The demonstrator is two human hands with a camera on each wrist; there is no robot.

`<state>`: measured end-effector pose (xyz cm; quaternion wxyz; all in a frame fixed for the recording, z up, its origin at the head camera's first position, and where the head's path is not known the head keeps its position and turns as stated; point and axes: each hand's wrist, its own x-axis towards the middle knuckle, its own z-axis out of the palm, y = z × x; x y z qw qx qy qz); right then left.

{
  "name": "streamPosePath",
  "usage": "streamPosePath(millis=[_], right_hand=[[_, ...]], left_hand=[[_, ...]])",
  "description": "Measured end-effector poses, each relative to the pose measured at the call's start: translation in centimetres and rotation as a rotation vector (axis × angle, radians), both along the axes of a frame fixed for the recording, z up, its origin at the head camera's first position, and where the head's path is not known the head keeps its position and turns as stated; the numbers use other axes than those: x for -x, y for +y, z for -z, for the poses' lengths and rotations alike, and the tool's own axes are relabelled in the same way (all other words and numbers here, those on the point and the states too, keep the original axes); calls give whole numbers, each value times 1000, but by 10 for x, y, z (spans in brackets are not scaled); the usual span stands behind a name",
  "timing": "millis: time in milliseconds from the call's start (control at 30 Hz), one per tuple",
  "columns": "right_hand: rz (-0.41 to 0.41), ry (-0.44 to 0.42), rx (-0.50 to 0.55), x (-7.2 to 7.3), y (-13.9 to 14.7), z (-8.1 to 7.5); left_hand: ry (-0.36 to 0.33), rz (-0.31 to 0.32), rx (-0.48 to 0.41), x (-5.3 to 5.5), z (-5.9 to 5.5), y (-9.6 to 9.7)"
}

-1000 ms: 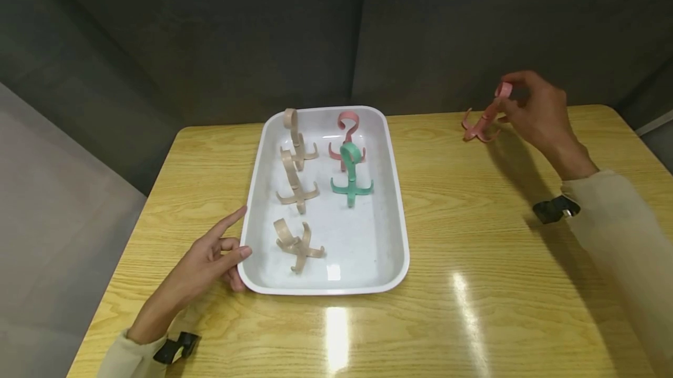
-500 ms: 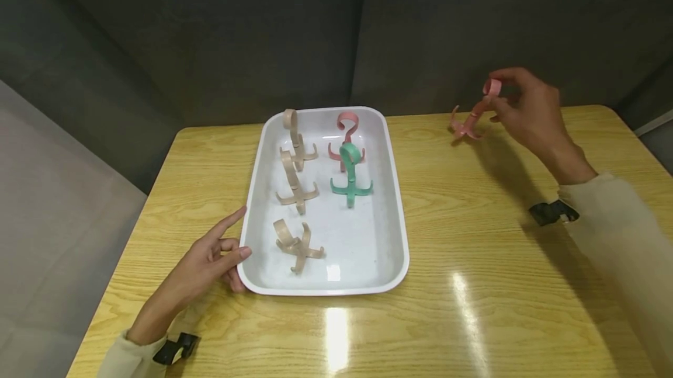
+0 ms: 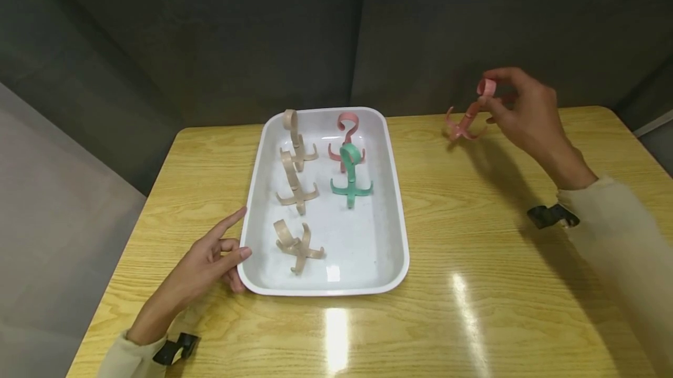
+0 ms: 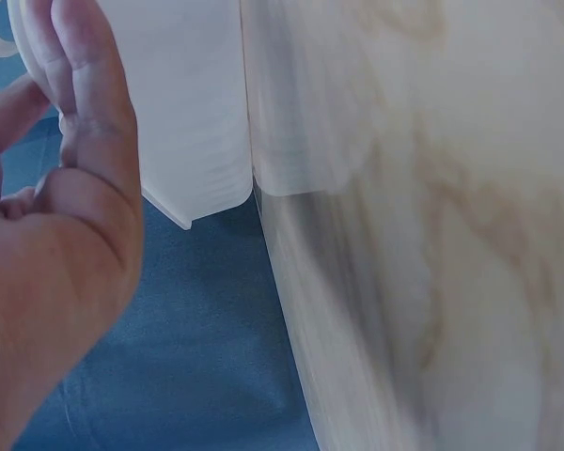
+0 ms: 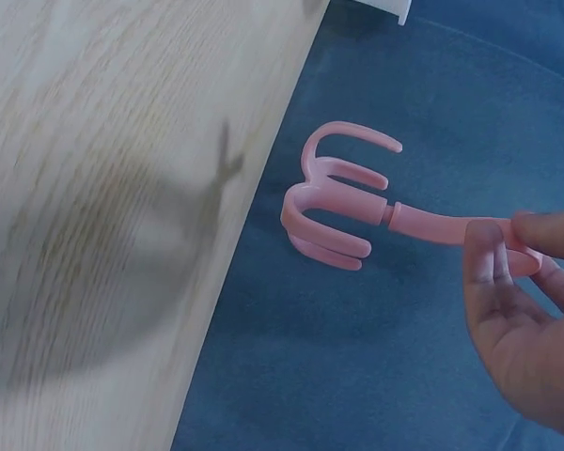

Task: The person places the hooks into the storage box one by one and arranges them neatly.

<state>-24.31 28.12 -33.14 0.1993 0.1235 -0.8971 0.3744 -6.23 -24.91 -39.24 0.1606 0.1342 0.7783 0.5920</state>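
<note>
My right hand (image 3: 531, 118) pinches the curled top of a pink four-pronged hanging hook (image 3: 467, 118). In the right wrist view the hook (image 5: 348, 200) is lifted, prongs pointing away from the fingers, its shadow apart on the table. My left hand (image 3: 202, 261) holds the left rim of a white tray (image 3: 363, 261), thumb over the edge and index finger extended along the outside. Inside the tray stand a beige hook (image 3: 291, 173), another behind it and a third in front, tilted. On the tray's right side are a green hook (image 3: 351, 190) and, behind it, a second pink hook (image 3: 348, 115).
A wood-grain table (image 3: 473, 226) carries the tray near its middle. Dark cloth (image 3: 447, 27) hangs right behind the table's back edge. A pale grey cloth (image 3: 52, 220) lies beyond the left edge.
My right hand has moved left along the table's back edge with the pink hook, which now has its prongs further left. The left hand and the tray have stayed put.
</note>
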Motion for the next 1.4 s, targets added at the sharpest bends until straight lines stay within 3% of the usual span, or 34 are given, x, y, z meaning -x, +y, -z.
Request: streamPosePath(millis=[1067,1400], right_hand=[[-75,125,-64,-22,-26,-18],[-170,207,-70,-36,-43,-32]], left_hand=[[1,2,6,0,0,1],[2,-6,10,0,0,1]])
